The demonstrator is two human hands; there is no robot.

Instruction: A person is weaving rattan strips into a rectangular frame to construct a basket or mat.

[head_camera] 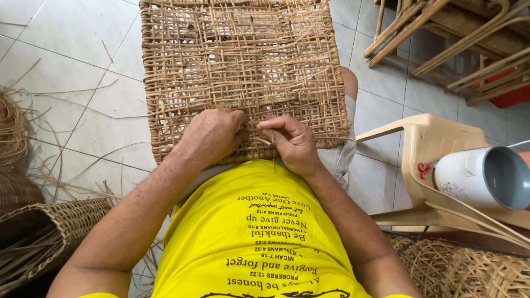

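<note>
A square woven rattan panel (pixel 243 60) rests on my lap, tilted away from me. My left hand (pixel 212 135) presses on its near edge with the fingers curled into the weave. Right beside it, my right hand (pixel 290 140) pinches a thin rattan strip (pixel 264 140) between thumb and forefinger at the panel's near edge. The two hands almost touch. I wear a yellow shirt with dark print.
A beige plastic chair (pixel 436 143) at my right holds a white cylindrical container (pixel 480 176) and red scissors (pixel 424 169). Rattan furniture frames (pixel 458 38) stand at the top right. Woven baskets (pixel 38 237) and loose strips (pixel 16 132) lie at the left; more weaving (pixel 469 270) is at the lower right.
</note>
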